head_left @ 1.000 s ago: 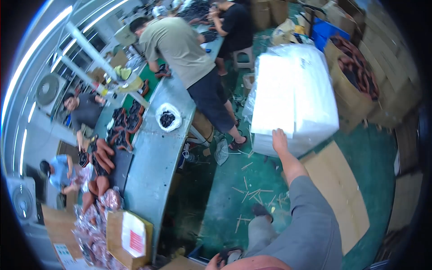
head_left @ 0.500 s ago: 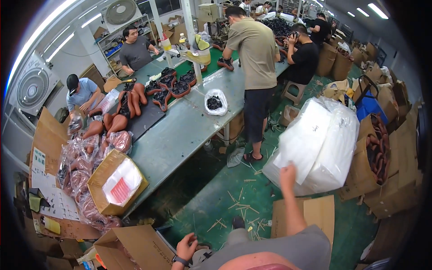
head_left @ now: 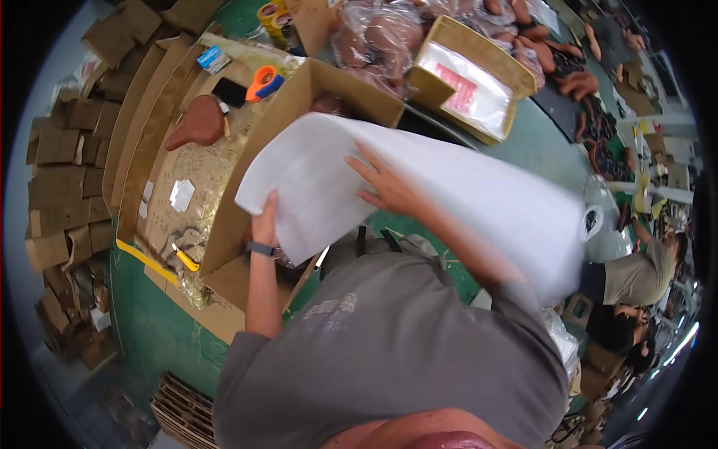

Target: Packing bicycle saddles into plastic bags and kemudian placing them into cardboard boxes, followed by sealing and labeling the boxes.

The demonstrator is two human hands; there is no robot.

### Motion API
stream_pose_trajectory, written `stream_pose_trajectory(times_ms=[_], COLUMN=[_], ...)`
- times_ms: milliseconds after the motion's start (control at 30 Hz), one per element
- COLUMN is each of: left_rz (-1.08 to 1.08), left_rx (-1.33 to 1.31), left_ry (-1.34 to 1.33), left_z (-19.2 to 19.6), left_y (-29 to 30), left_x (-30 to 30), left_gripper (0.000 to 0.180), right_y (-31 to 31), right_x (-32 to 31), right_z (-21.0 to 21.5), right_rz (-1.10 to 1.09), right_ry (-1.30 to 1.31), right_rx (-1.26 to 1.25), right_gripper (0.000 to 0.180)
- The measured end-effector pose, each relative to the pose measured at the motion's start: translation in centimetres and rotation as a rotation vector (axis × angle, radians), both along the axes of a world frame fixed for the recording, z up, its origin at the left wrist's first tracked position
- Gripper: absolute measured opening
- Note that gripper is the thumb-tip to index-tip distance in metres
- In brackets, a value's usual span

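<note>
A large white sheet (head_left: pixel 314 168), apparently thin packing foam, spreads across the front of me and over an open cardboard box (head_left: pixel 348 88). My left hand (head_left: pixel 265 224), with a dark band on its wrist, is closed on the sheet's near left edge. Flat against the sheet's upper side lies my right hand (head_left: pixel 385 183), its fingers spread. The far right part of the sheet is smeared by motion. Most of the box's inside is hidden under the sheet; a brown wrapped item (head_left: pixel 333 105) shows at its far end.
Left of the box, a cardboard-topped surface (head_left: pixel 161 221) bears a brown bicycle saddle (head_left: pixel 200 123), a yellow utility knife (head_left: pixel 185 258) and an orange-and-blue tool (head_left: pixel 264 82). Bagged saddles (head_left: pixel 378 37) and a carton of white sheets (head_left: pixel 486 123) stand beyond. Co-workers (head_left: pixel 636 277) are at the right.
My view has swung left to the open box. My right hand, earlier at the white stack on the floor, now lies on a sheet over the box. My left hand has taken hold of the sheet's edge.
</note>
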State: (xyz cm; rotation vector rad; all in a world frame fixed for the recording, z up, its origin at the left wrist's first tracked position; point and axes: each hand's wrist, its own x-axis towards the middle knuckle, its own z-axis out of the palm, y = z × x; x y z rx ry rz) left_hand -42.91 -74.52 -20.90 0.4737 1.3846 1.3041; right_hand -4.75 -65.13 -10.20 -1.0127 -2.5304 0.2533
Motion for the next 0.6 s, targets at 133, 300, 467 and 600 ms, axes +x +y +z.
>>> stream_pose_trajectory(times_ms=[133, 300, 467, 600], left_rz=[0.482, 0.456, 0.722, 0.484], left_rx=[-0.204, -0.896, -1.02, -0.123], left_ry=[0.236, 0.968, 1.779, 1.111], left_z=[-10.5, -13.3, -3.7, 2.7], left_y=[-9.6, -16.2, -9.1, 11.0], left_x=[-13.2, -11.7, -4.9, 3.9], left_gripper=[0.05, 0.056, 0.075, 0.073], right_y=[12.5, 21.5, 37.0, 46.4], right_x=[-11.5, -15.3, -4.8, 0.9], right_z=[-10.9, -9.6, -5.2, -19.5], right_rz=[0.259, 0.007, -0.709, -1.225], right_ry=[0.155, -0.274, 0.652, 0.605], right_rx=[-0.591, -0.571, -0.088, -0.828], right_gripper=[0.059, 0.051, 0.098, 0.113])
